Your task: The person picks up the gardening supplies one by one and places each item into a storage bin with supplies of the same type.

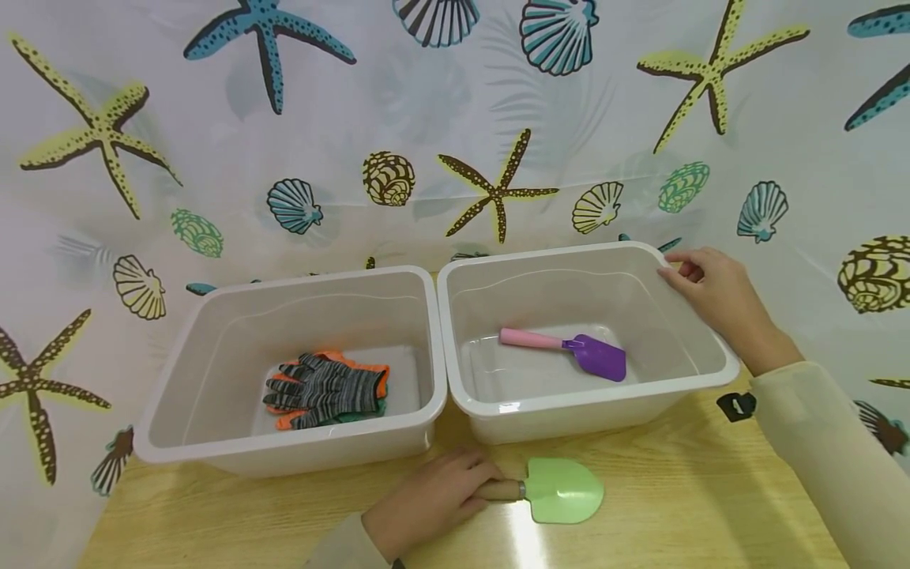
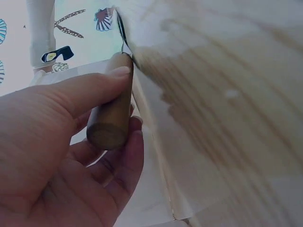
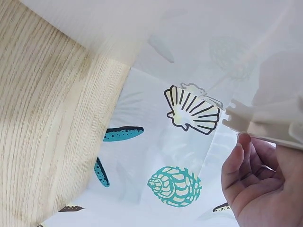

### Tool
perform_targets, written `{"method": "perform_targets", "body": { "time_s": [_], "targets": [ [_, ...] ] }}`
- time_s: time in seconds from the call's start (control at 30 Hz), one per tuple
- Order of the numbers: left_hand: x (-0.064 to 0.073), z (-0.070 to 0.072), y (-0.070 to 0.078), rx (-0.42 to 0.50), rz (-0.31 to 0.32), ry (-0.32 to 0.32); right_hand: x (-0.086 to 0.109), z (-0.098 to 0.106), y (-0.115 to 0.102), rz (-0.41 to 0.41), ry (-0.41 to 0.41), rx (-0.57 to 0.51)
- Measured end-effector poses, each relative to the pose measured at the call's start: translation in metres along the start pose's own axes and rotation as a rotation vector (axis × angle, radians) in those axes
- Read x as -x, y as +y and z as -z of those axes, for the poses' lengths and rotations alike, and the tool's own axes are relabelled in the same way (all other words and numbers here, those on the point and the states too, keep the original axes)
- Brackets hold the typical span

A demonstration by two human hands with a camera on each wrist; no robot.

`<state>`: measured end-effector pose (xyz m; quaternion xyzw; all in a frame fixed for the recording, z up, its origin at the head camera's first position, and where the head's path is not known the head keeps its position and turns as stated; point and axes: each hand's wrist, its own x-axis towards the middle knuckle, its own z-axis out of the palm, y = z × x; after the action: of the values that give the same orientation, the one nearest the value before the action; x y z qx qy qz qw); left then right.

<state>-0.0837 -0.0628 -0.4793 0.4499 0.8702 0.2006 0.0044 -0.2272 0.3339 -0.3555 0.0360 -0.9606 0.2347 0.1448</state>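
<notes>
Low in the head view, my left hand [image 1: 441,494] holds a green garden trowel [image 1: 565,491] by its wooden handle. The left wrist view shows my thumb and fingers around that handle [image 2: 111,113], its round end toward the camera. The trowel's blade lies low over the table, in front of the right white bin [image 1: 583,405]. My right hand [image 1: 721,296] grips that bin's rim at its far right corner, with the fingertips under the lip [image 3: 270,123] in the right wrist view. Inside this bin lies a small purple trowel [image 1: 599,357] with a pink handle.
A second white bin [image 1: 298,442] stands close on the left, with grey, orange and green work gloves [image 1: 327,387] piled in it. Both stand on a wood-grain table [image 1: 682,482]. Behind them hangs a white cloth [image 1: 426,95] printed with starfish and shells.
</notes>
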Motion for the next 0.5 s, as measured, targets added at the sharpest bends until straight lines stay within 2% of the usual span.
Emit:
{"method": "perform_targets", "body": {
  "time_s": [0.5],
  "targets": [
    [-0.0039, 0.0066, 0.0041, 0.020, -0.030, 0.030, -0.0010, 0.0008, -0.0008, -0.015, -0.004, -0.018]
  ]
}}
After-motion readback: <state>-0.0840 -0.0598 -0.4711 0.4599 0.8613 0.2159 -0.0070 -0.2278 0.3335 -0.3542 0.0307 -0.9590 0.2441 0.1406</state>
